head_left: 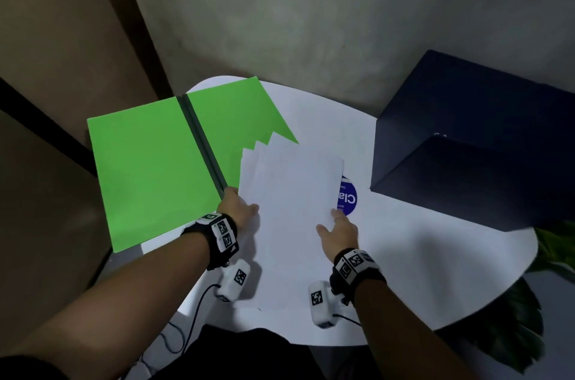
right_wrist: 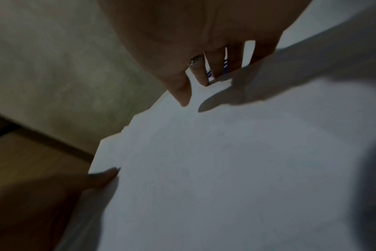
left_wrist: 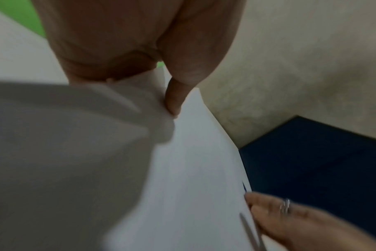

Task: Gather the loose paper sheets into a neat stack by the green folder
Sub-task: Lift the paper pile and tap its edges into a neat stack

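Observation:
Several white paper sheets form a bundle lifted at a slant over the white round table, their top corners fanned out of line. My left hand pinches the bundle's left edge, thumb on top of the sheets and fingers hidden beneath. My right hand holds the right edge, with its thumb over the sheets and its fingers behind them. The green folder lies open on the table's left, partly under the sheets' far corner.
A dark navy box stands at the table's right rear. A round blue sticker shows on the tabletop just right of the sheets. Green plant leaves hang beyond the right rim. A grey wall runs behind the table.

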